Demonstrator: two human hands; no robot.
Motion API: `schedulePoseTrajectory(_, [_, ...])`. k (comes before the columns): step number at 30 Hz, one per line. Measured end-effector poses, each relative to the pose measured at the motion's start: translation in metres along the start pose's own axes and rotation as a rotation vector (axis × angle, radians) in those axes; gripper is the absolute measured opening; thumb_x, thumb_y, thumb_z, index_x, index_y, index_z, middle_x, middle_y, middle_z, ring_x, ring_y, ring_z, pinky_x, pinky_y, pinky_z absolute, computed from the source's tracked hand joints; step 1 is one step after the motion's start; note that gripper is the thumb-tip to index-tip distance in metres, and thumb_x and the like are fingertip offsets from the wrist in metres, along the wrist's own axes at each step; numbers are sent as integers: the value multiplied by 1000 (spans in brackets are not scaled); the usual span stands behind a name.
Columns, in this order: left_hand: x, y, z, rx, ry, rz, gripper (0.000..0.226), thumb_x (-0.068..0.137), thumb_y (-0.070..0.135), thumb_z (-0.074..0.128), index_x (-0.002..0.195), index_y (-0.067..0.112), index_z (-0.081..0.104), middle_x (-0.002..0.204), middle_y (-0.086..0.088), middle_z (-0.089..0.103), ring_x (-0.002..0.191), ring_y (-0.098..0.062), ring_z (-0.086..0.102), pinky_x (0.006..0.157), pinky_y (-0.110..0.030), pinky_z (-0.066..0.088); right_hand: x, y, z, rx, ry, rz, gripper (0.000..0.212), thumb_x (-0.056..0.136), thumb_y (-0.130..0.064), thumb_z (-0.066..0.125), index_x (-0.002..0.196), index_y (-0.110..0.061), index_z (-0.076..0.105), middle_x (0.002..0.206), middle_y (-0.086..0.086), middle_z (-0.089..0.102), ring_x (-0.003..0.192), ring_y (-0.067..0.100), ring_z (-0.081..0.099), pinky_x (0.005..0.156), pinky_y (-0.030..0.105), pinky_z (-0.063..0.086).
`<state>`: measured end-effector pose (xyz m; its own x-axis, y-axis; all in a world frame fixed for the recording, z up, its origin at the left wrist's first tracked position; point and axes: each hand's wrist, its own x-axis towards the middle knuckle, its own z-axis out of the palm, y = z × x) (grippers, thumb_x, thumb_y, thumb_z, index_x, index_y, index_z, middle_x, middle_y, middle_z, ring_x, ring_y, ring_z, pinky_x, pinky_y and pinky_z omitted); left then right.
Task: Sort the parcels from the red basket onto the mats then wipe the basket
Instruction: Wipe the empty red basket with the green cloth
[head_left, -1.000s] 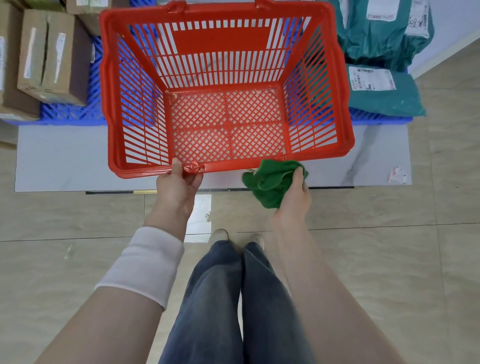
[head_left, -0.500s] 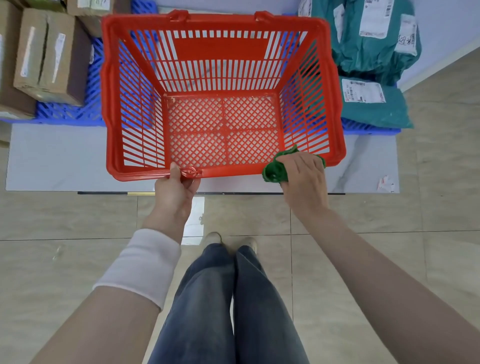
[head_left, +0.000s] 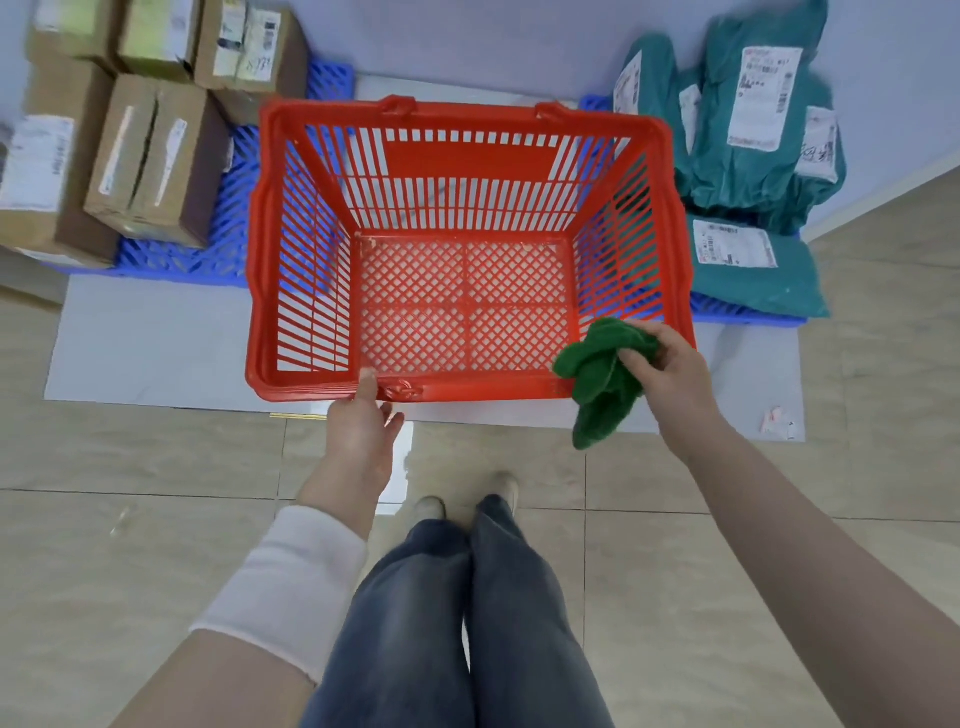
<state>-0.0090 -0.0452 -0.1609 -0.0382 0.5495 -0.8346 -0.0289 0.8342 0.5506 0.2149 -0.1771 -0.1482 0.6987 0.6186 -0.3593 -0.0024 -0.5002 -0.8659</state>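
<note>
The red basket (head_left: 467, 387) stands empty on a pale floor sheet, tilted toward me. My left hand (head_left: 363, 431) grips its near rim beside the handle hinge. My right hand (head_left: 670, 364) holds a bunched green cloth (head_left: 602, 379) at the basket's near right corner, the cloth hanging over the rim's outside. Cardboard box parcels (head_left: 150, 161) sit on the blue mat (head_left: 208, 254) at the left. Teal bag parcels (head_left: 748, 119) lie on the blue mat (head_left: 748, 314) at the right.
A pale sheet (head_left: 145, 343) covers the floor under the basket, with beige tiles (head_left: 130, 545) around it. A small scrap of paper (head_left: 776, 421) lies at the sheet's right edge. My legs and shoes (head_left: 431, 506) are directly below the basket.
My right hand with the cloth went from below the rim up to the basket's near right corner, and the cloth now hangs loosely. The view has shifted, showing more of the parcels.
</note>
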Motion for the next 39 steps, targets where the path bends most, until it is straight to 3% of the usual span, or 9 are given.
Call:
schedulePoseTrajectory(5, [-17,11,-10,363,308,573,71,89,15,58,145,9,14,150,-12,26,137,-23,30,115,-40,27,13,-18,2,278,-2,156,24,89,-1,53,92,-23,60,92,1,64,90,19,60,81,35,48])
schedulePoseTrajectory(13, [9,43,58,810,101,714,43,92,16,52,134,12,41,137,-4,49,127,-18,44,99,-20,30,88,-35,26,438,24,250,10,88,-7,58,94,-15,61,84,2,66,68,7,66,60,21,54])
schedulePoseTrajectory(16, [38,48,82,967,-71,694,38,92,17,52,130,12,47,134,-3,54,125,-18,48,101,-24,34,123,-9,54,233,-97,366,42,85,-15,64,124,-8,50,116,12,62,99,18,64,84,32,54])
schedulePoseTrajectory(22, [109,43,102,1113,-94,692,39,91,18,54,129,13,49,131,-6,56,122,-23,51,102,-31,37,170,68,109,-613,-548,440,89,87,-46,56,148,-17,-2,157,11,-5,144,28,5,116,40,16])
schedulePoseTrajectory(28, [191,34,101,1496,-126,485,56,91,23,54,140,9,32,147,-13,36,135,-29,34,114,-39,27,182,134,145,-1051,-506,-255,82,93,-50,36,139,-21,-25,150,8,-33,137,21,-30,114,37,-11])
schedulePoseTrajectory(32, [202,58,98,1387,-78,713,48,90,17,54,135,9,42,145,-14,40,133,-29,38,113,-39,28,190,144,150,-1057,-635,-566,88,87,8,45,143,-32,-10,150,-5,-31,141,16,-20,116,33,14])
schedulePoseTrajectory(35, [184,84,102,1211,-48,872,41,90,14,54,129,7,49,140,-14,46,130,-28,43,111,-37,31,207,131,131,-849,-252,-222,65,91,0,42,143,-35,25,156,2,13,139,19,24,106,30,28])
schedulePoseTrajectory(37, [171,101,105,1107,-12,1013,34,89,15,54,122,6,54,128,-13,56,119,-26,51,103,-34,35,226,126,123,-681,181,-19,49,91,-6,47,138,-18,41,148,14,30,135,28,32,107,49,33])
schedulePoseTrajectory(39, [162,116,110,1012,33,1195,29,89,17,52,114,5,57,113,-12,62,107,-20,52,95,-26,36,236,117,133,-755,327,-37,46,87,-3,51,133,-4,45,137,25,38,128,38,36,110,43,28])
